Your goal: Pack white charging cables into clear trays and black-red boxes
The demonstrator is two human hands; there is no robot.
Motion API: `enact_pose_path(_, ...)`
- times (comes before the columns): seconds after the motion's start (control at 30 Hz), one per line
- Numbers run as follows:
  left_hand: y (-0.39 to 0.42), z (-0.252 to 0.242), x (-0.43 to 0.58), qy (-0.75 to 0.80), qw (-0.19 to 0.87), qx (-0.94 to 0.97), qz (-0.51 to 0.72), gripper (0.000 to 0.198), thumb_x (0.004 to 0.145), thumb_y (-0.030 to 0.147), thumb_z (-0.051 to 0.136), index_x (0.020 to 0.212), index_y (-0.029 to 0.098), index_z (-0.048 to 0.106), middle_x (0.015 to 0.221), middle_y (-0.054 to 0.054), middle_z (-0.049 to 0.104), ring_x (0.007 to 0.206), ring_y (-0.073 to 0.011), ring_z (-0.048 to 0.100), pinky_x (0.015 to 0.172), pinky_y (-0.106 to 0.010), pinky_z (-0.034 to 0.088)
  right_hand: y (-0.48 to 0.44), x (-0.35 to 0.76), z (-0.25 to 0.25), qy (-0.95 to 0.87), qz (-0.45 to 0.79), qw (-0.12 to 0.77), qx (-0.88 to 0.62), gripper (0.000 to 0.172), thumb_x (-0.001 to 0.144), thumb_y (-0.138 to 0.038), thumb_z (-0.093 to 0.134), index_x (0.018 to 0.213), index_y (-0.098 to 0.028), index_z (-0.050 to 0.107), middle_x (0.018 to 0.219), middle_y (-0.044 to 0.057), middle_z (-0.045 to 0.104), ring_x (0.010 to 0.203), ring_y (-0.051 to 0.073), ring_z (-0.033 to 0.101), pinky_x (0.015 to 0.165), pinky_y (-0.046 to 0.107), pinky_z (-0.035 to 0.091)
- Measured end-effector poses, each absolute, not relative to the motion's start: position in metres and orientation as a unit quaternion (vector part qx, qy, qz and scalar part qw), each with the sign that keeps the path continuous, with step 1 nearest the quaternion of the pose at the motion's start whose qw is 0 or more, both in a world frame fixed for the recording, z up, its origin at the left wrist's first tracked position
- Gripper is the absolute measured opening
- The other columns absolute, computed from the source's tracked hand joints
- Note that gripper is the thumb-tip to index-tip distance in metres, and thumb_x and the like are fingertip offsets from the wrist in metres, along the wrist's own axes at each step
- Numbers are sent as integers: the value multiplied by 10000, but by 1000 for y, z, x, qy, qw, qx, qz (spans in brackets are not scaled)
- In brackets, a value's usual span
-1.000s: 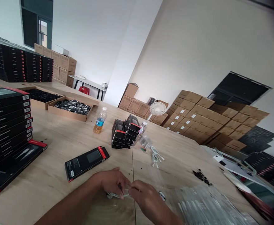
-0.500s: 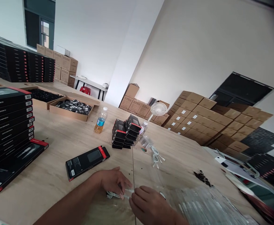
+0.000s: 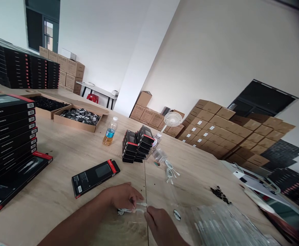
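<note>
My left hand (image 3: 125,197) is closed in a pinch on a white cable (image 3: 140,209), above the near part of the table. Close by on the right, my right hand (image 3: 160,220) has its thumb and fingers pressed together at the cable's end. Part of the cable's coil sticks out under my left hand. Something clear seems to lie beneath the cable, too faint to make out. A black-and-white oval piece (image 3: 176,215) lies just right of my right hand. Beyond my left hand lies a flat black box with a red band (image 3: 95,178).
Clear plastic trays (image 3: 223,225) are piled at the right. Stacked black boxes (image 3: 10,133) stand at the left. Farther off are small black boxes (image 3: 136,145), a bottle (image 3: 110,131), coiled white cables (image 3: 170,171), small black pieces (image 3: 220,194) and a carton of oval pieces (image 3: 77,118).
My right hand has shifted slightly right and down along the cable, its fingers more tucked in. The oval piece now shows fully. My left hand stays nearly in place.
</note>
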State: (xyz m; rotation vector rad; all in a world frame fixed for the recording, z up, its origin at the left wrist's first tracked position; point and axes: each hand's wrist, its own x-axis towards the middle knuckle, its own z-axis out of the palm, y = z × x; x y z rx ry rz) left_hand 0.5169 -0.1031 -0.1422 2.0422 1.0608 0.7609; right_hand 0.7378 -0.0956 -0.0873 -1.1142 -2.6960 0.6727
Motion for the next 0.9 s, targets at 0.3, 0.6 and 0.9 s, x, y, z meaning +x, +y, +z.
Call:
enact_pose_path(0.3,-116,-132,546,512,307,715,362,86,743,164,634,721,202,707,1194,-75,723,1161,-266,610,1173,-506,178,-121,709,-135,-296,837,306,-342,341,647,-367,794,653,-206,494,504,-122,328,389,33,308,359,138,242)
enact_pose_path(0.6,-125,-130,567,573,283,674,370,174,822,293,589,723,221,713,1139,-65,734,1144,-275,601,1181,-565,38,-101,700,-139,-234,845,414,-245,192,720,-226,789,712,-197,599,569,-86,531,497,48,511,456,139,416)
enact_pose_path(0.9,-118,-134,569,622,288,625,374,131,695,200,665,810,209,726,1254,-82,688,1212,-271,562,1176,-536,132,-108,765,-124,-463,609,370,-527,555,681,-715,675,635,-183,524,436,-82,496,333,45,417,320,152,197)
